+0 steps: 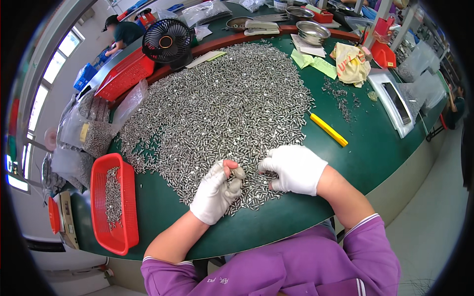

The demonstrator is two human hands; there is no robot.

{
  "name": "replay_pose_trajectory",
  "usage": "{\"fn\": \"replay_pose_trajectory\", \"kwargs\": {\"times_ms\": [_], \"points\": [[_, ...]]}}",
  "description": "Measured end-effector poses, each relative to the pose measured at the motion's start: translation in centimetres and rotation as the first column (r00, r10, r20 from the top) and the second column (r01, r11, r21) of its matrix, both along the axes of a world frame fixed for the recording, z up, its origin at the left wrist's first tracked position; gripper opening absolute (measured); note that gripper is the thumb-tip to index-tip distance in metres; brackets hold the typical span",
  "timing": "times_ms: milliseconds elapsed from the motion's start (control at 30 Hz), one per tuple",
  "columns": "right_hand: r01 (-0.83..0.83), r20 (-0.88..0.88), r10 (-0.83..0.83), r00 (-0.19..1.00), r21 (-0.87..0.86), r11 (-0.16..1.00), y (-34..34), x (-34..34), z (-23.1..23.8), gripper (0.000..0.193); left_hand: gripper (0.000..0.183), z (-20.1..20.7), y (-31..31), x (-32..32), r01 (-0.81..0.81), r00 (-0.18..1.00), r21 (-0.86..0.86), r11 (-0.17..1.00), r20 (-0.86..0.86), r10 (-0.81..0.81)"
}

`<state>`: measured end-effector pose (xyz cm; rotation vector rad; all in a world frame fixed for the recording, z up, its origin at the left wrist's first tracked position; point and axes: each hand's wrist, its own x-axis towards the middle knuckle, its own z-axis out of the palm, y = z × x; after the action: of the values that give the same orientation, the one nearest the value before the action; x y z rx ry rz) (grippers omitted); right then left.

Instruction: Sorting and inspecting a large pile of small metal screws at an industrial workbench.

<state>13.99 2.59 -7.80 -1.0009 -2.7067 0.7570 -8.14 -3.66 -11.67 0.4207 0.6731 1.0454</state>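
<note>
A broad heap of small silvery metal pins (222, 103) covers the middle of the green table (168, 217). At the heap's near edge, my left hand (216, 191) wears a white glove with bare or greyish covered fingertips. Its fingers are curled in and closed, and whatever they hold is too small to name. My right hand (296, 170), also in a white glove, rests palm down on the pins a little to the right. Its thumb and curled fingers stand apart, with loose pins in the gap. Its fingertips are partly hidden.
A red basket (131, 207) at left holds some pins. Bags of pins (94, 133) stand behind it. A yellow-handled tool (329, 130) lies right of the heap. A black fan (168, 42), metal bowls (313, 32) and a yellow cloth bag (351, 64) stand farther back.
</note>
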Motion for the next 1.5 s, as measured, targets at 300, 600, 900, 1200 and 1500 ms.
{"fn": "replay_pose_trajectory", "kwargs": {"times_ms": [300,600,900,1200,1500], "points": [[0.323,-0.229,-0.246,0.942,0.415,0.85,1.7,-1.7,-2.7,0.017,0.02,-0.1,0.4,-0.7,-0.036,0.996,-0.026,0.999,0.077,0.038],[-0.516,-0.261,0.594,0.761,0.311,0.798,-2.8,-2.9,-1.2,0.037,0.019,0.7,0.9,-1.7,-0.226,0.969,-0.016,0.974,0.103,0.226],[-0.529,-0.018,0.62,0.785,0.502,0.685,-2.1,-3.4,-3.6,0.017,0.019,0.6,0.8,-1.7,-0.225,0.967,-0.034,0.974,0.114,0.227],[-0.504,0.019,0.645,0.764,0.643,0.577,4.3,-3.6,-2.7,0.011,0.019,1.2,0.6,-1.2,-0.217,0.972,-0.034,0.976,0.085,0.219],[-0.092,-0.059,0.187,0.981,0.703,0.705,9.3,-0.8,-0.5,0.012,0.016,1.2,0.2,-0.7,-0.189,0.979,-0.028,0.982,0.074,0.191]]}}
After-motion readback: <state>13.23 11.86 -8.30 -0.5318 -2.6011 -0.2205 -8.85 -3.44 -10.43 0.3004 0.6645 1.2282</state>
